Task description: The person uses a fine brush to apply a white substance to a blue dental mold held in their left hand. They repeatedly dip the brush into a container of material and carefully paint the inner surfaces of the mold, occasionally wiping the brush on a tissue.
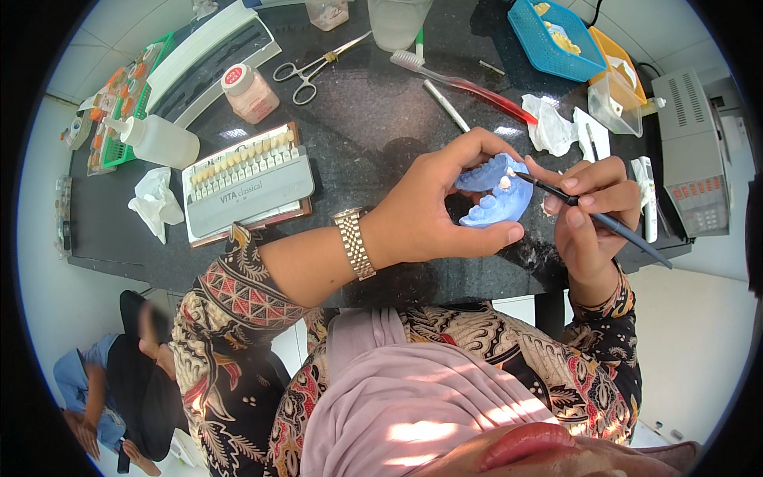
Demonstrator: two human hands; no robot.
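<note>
My left hand (421, 211), with a metal-band watch on its wrist, is closed around a blue dental cast (517, 208). The thumb runs along the lower side and the index finger goes over the top. The two toothed edges of the cast face left, and a small whitish tooth (505, 183) stands out between them. In a pinch, my right hand (592, 207) holds a slim dark brush (628, 230). Its thin tip reaches the cast right at the whitish part; the bristles are too small to make out. Some right fingertips are close to the cast's right side.
A tooth shade guide (250, 191), a squeeze bottle (163, 141), a pink powder jar (250, 95) and scissor-like forceps (310, 75) lie left. Ahead are a red-handled toothbrush (477, 91) and crumpled tissue (548, 123). A blue basket (548, 36) and a grey machine (691, 151) stand right. Another person sits lower left.
</note>
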